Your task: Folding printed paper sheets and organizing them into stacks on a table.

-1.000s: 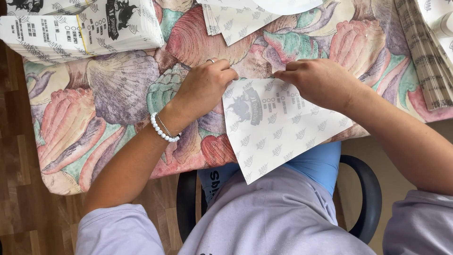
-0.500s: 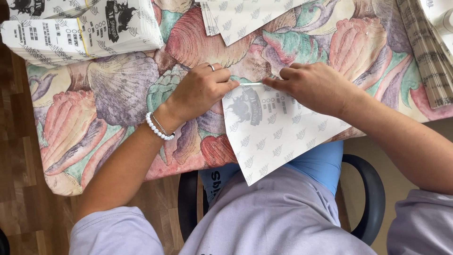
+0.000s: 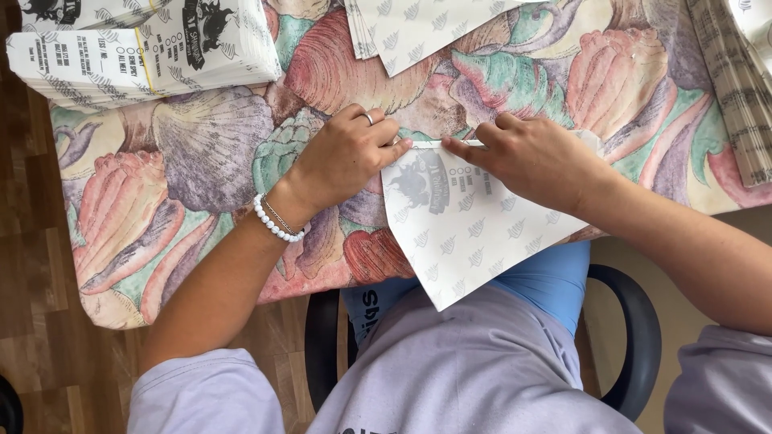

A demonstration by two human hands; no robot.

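One head-worn camera looks steeply down from close above onto the worktop (image 3: 201, 161) edge, lap and chair (image 3: 635, 337).

The tablecloth (image 3: 201, 153) bears big seashells in pink, coral, teal and grey-mauve. The paper sheet (image 3: 474, 233) is white with pale grey leaf marks and a dark grey emblem. The bead bracelet (image 3: 273, 225) is white; the chair (image 3: 627, 337) black.
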